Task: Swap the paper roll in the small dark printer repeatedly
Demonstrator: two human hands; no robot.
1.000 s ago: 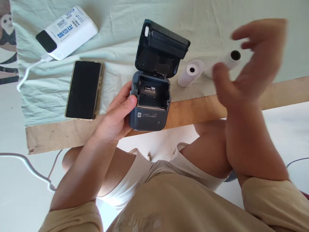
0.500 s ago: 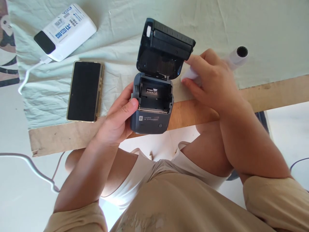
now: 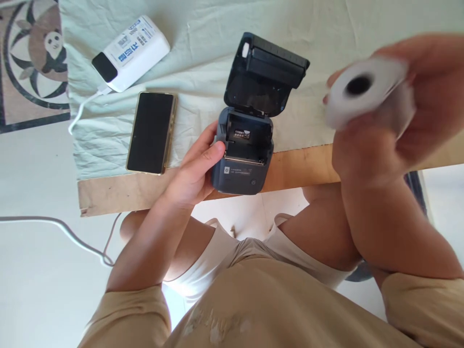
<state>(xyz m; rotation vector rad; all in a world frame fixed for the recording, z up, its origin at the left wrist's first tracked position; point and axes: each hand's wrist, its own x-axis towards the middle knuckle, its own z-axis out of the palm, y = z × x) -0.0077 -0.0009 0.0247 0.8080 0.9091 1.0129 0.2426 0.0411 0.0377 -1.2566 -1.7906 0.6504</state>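
Care was needed as the paper roll (image 3: 364,92), clamped in the right hand (image 3: 395,121) and raised right of the open printer (image 3: 250,140), was aligned squarely with its bay while the left hand (image 3: 194,174) steadied the body on the tabletop (image 3: 300,164).

One small dark printer (image 3: 246,154) is sitting at the bench (image 3: 290,166) edge with its lid standing open. One paper roll (image 3: 362,92) is showing, blurred, in the right hand (image 3: 406,121). One phone (image 3: 151,133) and one white power bank (image 3: 130,53) are lying on one pale green cloth (image 3: 203,82). Two hands are showing; the left hand (image 3: 194,174) is touching the printer.
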